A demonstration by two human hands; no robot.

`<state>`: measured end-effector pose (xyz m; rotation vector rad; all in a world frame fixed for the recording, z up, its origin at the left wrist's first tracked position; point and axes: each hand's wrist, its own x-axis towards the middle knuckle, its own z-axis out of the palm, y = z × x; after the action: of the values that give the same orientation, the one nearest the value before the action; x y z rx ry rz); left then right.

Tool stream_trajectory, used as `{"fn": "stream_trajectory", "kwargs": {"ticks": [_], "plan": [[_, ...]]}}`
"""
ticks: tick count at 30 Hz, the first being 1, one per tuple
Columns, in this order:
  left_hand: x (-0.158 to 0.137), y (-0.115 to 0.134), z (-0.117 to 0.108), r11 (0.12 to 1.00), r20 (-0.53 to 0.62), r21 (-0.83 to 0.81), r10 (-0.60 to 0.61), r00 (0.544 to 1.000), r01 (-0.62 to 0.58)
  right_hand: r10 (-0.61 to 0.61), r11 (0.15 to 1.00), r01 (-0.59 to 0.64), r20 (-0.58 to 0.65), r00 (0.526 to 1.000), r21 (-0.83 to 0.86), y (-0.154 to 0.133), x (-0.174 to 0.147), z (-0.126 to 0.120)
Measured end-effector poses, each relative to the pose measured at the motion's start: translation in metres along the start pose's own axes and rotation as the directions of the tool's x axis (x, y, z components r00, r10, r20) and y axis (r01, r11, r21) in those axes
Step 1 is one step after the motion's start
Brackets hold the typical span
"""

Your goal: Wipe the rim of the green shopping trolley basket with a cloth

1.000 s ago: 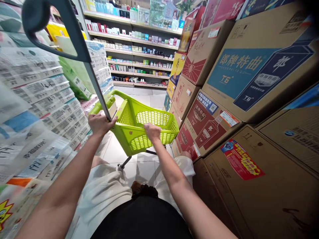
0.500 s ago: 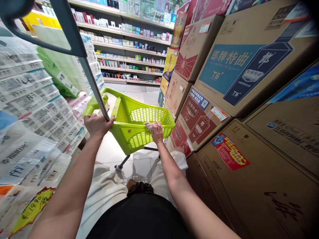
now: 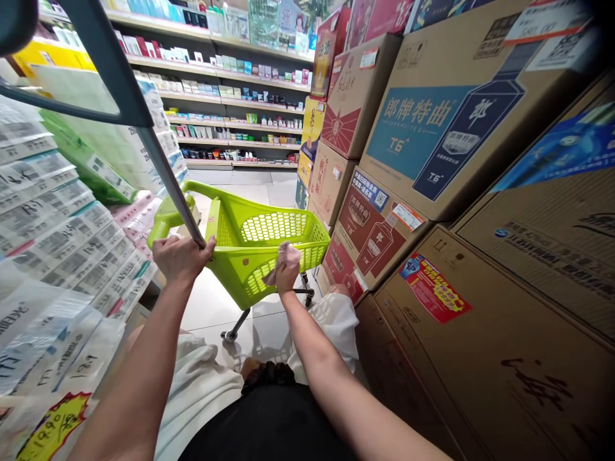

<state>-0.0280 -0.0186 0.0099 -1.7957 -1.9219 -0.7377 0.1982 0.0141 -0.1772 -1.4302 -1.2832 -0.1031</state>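
Observation:
A lime-green shopping cart basket [image 3: 229,272] with perforated sides stands in front of me on a wheeled frame. My left hand [image 3: 180,259] is wrapped round the cart's near green corner, at the foot of a slanting grey post [image 3: 166,176]. In my right hand [image 3: 287,276] is a crumpled pale pink cloth [image 3: 290,254], against the outside of the basket's near side, just at the rim. One corner of the cloth hangs down left of my fingers. Nothing shows inside the visible part of the basket.
Stacked cardboard cartons [image 3: 423,141] rise close along the right. Piled plastic-wrapped packs [image 3: 72,211] line the left. Shelves of small boxes and bottles [image 3: 259,83] run across the back. A dark grey plastic frame [image 3: 108,83] tops the post at upper left.
My right hand has shifted slightly left and down along the basket's side, and more of the cloth shows. My left hand keeps its grip. The whole view has shifted slightly.

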Motion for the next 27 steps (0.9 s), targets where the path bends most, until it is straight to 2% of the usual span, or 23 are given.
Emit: {"fn": "stream_trajectory", "kwargs": {"ticks": [2,4,6,10,11,13,15,18,19,20,22,24,25,27], "plan": [[-0.001,-0.002,0.0,1.0,-0.01,0.003,-0.011,1.0,0.011,0.205,0.975,-0.213,-0.125,0.971,-0.057,0.009,0.01,-0.013],[-0.002,-0.003,0.0,1.0,-0.018,0.002,-0.013,1.0,0.013,0.324,0.932,-0.351,-0.222,0.92,-0.094,0.007,0.014,-0.023],[-0.003,-0.003,-0.001,1.0,-0.019,-0.004,-0.008,1.0,0.008,0.322,0.929,-0.352,-0.215,0.922,-0.116,0.001,0.018,-0.033],[-0.003,-0.009,-0.001,1.0,-0.014,0.01,-0.014,1.0,0.014,0.151,0.987,-0.153,-0.051,0.987,-0.041,-0.004,0.031,-0.051],[-0.003,-0.011,-0.001,1.0,-0.016,0.023,-0.019,1.0,0.02,0.13,0.991,-0.131,-0.049,0.99,-0.005,-0.002,0.035,-0.054],[-0.001,-0.015,0.001,0.998,-0.017,0.056,-0.024,1.0,0.025,0.161,0.987,-0.157,-0.123,0.979,0.041,0.003,0.041,-0.058],[0.0,-0.018,0.003,0.996,-0.016,0.084,-0.022,1.0,0.024,0.274,0.961,-0.273,-0.263,0.925,0.041,0.009,0.043,-0.056],[-0.001,-0.016,0.003,0.995,-0.032,0.098,-0.009,0.999,0.012,0.448,0.874,-0.487,-0.402,0.798,0.007,0.011,0.034,-0.041],[-0.002,-0.015,0.002,0.995,-0.044,0.096,-0.007,0.999,0.011,0.474,0.853,-0.521,-0.399,0.785,-0.011,0.009,0.03,-0.033],[-0.003,-0.013,0.002,0.995,-0.053,0.095,-0.004,0.999,0.009,0.478,0.85,-0.525,-0.371,0.796,-0.032,0.006,0.024,-0.024],[-0.005,-0.01,0.0,0.995,-0.068,0.099,-0.002,0.998,0.009,0.44,0.88,-0.471,-0.263,0.859,-0.065,0.002,0.012,-0.005],[-0.007,-0.01,-0.001,0.994,-0.074,0.111,0.007,0.997,0.001,0.409,0.904,-0.423,-0.16,0.898,-0.061,0.002,0.0,0.007],[-0.008,-0.01,-0.001,0.993,-0.076,0.115,0.014,0.997,-0.005,0.419,0.903,-0.427,-0.126,0.899,-0.044,0.005,-0.005,0.01],[-0.01,-0.012,-0.001,0.993,-0.081,0.115,0.024,0.996,-0.015,0.482,0.876,-0.483,-0.088,0.872,0.012,0.016,-0.011,0.007]]}}
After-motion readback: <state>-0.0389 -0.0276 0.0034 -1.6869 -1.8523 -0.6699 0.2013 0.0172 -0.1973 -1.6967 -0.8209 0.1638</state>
